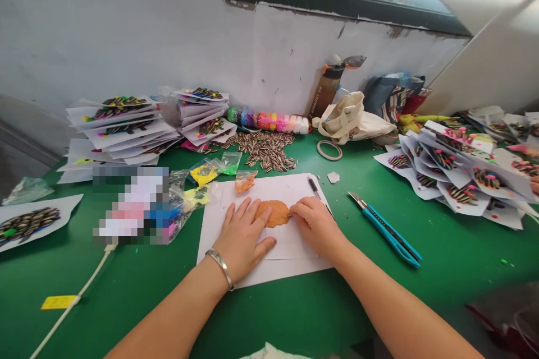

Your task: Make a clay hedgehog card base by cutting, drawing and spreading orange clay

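Note:
A flat oval of orange modelling clay (273, 213) lies on white paper (269, 280). My left hand (242, 241) rests with fingers spread on the paper, its index fingertip on the clay's left part. At the clay's right edge, my right hand (315, 224) is closed in a pinch. A small dark sliver that looks like a sunflower seed (289, 215) shows at its fingertips, mostly hidden. Above the clay sits a small bag with more orange clay (245, 182). A black pen (315, 188) lies at the paper's upper right.
Loose sunflower seeds (269, 150) are heaped behind the paper. A blue utility knife (385, 230) with its blade out lies to the right, near a tape roll (329, 150). Stacked seed pictures (126, 129) stand left, others (458, 168) right. Clay bags (204, 174) lie left of the paper.

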`<state>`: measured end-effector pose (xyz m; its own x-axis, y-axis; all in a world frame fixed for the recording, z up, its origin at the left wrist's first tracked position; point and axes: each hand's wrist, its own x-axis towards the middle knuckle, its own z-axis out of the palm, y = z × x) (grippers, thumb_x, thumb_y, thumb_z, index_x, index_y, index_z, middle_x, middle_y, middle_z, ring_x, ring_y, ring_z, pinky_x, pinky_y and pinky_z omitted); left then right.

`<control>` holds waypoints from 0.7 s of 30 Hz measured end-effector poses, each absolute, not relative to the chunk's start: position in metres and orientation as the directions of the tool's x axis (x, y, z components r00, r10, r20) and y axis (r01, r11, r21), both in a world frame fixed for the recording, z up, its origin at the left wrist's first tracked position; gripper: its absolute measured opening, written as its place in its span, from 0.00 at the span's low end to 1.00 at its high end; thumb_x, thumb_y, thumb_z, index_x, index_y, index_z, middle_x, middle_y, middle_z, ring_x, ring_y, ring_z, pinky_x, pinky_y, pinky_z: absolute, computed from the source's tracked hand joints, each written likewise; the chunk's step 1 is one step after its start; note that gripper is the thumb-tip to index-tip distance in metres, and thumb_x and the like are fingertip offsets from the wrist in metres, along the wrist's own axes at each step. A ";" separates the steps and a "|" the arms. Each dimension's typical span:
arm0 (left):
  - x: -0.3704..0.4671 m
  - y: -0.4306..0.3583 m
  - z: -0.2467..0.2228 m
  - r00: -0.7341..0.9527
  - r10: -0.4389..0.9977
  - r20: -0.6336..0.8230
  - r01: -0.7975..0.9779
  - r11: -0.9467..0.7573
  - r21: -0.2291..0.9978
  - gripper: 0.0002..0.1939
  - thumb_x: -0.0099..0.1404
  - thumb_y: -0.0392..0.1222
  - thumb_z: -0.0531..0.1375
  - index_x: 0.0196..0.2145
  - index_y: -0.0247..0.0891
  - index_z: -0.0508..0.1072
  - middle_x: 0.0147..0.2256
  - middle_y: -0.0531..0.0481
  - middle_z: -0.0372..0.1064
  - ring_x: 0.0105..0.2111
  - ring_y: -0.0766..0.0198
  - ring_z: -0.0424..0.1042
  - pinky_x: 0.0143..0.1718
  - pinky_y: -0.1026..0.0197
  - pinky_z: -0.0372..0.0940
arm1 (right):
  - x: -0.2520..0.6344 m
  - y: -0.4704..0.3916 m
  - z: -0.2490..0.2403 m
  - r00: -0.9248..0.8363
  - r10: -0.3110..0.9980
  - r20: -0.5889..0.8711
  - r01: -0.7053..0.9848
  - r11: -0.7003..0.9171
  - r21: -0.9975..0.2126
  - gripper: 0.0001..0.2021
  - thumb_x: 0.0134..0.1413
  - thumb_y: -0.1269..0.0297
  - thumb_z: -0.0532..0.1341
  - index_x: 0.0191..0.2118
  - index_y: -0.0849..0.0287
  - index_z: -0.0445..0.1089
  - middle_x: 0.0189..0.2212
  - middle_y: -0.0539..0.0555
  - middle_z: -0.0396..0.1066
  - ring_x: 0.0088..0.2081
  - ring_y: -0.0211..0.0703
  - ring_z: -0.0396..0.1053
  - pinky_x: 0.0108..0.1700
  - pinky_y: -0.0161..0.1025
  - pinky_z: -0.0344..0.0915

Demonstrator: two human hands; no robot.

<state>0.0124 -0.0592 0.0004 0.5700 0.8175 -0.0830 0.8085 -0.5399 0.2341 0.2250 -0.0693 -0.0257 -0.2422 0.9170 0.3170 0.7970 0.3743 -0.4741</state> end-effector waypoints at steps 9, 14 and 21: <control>0.013 -0.060 0.003 0.569 0.819 -0.076 0.807 -0.538 0.243 0.28 0.64 0.51 0.53 0.60 0.40 0.59 0.62 0.40 0.51 0.62 0.44 0.45 0.59 0.36 0.41 | 0.228 -0.067 -0.023 -0.184 0.945 0.268 0.746 0.312 -0.588 0.09 0.58 0.73 0.52 0.34 0.56 0.68 0.31 0.53 0.66 0.35 0.43 0.63 0.38 0.40 0.61; 0.012 -0.060 0.001 0.572 0.816 -0.079 0.805 -0.540 0.246 0.28 0.64 0.52 0.52 0.60 0.40 0.59 0.62 0.40 0.50 0.62 0.44 0.44 0.60 0.36 0.40 | 0.227 -0.069 -0.022 -0.172 0.945 0.276 0.744 0.309 -0.592 0.09 0.57 0.74 0.53 0.34 0.55 0.69 0.31 0.52 0.66 0.35 0.42 0.63 0.38 0.40 0.61; 0.011 -0.061 0.000 0.575 0.817 -0.044 0.795 -0.545 0.266 0.28 0.64 0.50 0.54 0.60 0.45 0.57 0.62 0.41 0.51 0.62 0.45 0.45 0.59 0.36 0.40 | 0.224 -0.075 -0.014 -0.322 0.900 0.293 0.715 0.434 -0.547 0.10 0.58 0.74 0.54 0.37 0.56 0.71 0.33 0.53 0.69 0.37 0.42 0.64 0.40 0.41 0.62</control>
<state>0.0114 -0.0611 0.0000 0.5753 0.8168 -0.0442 0.7949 -0.5455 0.2658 0.2240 -0.0746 -0.0144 -0.3221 0.9002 0.2932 0.7155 0.4343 -0.5473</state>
